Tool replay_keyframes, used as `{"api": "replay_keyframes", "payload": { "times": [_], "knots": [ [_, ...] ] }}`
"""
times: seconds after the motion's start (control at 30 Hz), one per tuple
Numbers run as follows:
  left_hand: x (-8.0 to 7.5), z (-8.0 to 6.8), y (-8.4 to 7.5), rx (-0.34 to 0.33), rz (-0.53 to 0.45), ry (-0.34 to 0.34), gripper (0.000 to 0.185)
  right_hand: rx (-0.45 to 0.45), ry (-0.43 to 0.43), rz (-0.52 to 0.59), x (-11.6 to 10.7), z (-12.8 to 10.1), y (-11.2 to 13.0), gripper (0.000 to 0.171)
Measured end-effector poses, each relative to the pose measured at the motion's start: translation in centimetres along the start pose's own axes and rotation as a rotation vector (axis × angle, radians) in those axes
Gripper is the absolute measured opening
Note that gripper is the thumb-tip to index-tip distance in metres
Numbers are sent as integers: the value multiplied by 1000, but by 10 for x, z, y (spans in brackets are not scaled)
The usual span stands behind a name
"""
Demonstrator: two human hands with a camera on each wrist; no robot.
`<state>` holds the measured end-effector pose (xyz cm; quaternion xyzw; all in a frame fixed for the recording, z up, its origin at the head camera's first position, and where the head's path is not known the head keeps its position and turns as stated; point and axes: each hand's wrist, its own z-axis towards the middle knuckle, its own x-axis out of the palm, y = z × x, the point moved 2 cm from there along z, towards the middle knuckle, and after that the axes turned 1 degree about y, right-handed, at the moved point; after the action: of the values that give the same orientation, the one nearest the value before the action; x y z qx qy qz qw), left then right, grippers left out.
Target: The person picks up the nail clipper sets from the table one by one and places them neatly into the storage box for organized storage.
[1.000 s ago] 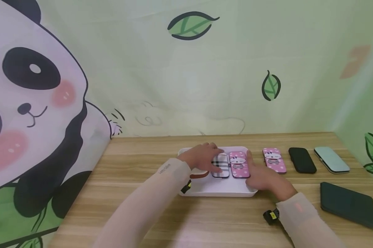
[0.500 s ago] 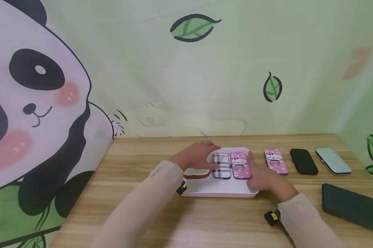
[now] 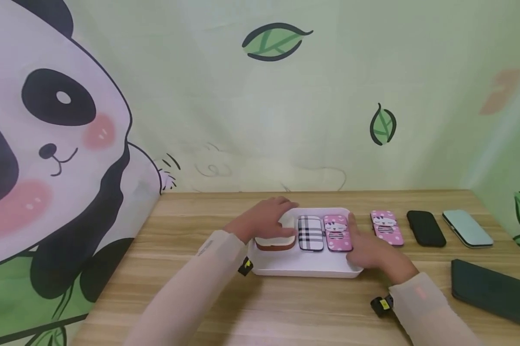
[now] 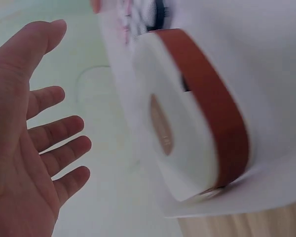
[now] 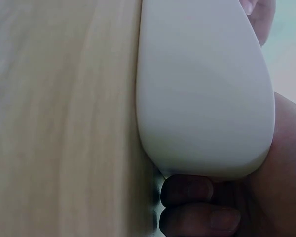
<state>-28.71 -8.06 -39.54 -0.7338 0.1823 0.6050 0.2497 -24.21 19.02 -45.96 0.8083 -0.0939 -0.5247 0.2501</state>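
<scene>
A white tray (image 3: 305,270) on the table holds a plaid case (image 3: 310,233), a pink cat-print case (image 3: 338,234) and a cream case with a brown band (image 3: 276,246). My left hand (image 3: 260,220) hovers over the cream case with fingers spread, partly hiding it. In the left wrist view, a gap separates that hand from the cream case (image 4: 207,113). My right hand (image 3: 369,247) holds the tray's right end; its thumb is over the rim beside the pink case. The right wrist view has curled fingers (image 5: 197,207) against the tray's outer wall (image 5: 202,98).
Right of the tray lie another pink cat-print case (image 3: 387,228), a black case (image 3: 426,228) and a pale mint case (image 3: 467,228). A larger dark green flat case (image 3: 490,290) lies nearer the front. Behind the wooden table (image 3: 208,216) hangs a panda-print cloth (image 3: 216,96).
My left hand has moved left off the plaid case to above the cream case, leaving the plaid one fully in sight. My right hand stays at the tray's right end.
</scene>
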Motion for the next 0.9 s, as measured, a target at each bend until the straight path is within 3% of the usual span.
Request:
{"api": "replay_keyframes", "payload": {
  "times": [0.2,0.5,0.77,0.9],
  "knots": [
    [-10,-11,9,-10,-56,-74,79,4,0,-1,1,0,-1,103],
    [-12,-30,14,36,-111,-163,75,-1,-5,-20,0,-2,1,103],
    [-18,-52,5,54,-225,-303,75,-5,-15,-23,1,-1,-1,104],
    [-27,-70,0,48,-305,-406,77,-2,-17,-15,2,0,-2,105]
  ]
}}
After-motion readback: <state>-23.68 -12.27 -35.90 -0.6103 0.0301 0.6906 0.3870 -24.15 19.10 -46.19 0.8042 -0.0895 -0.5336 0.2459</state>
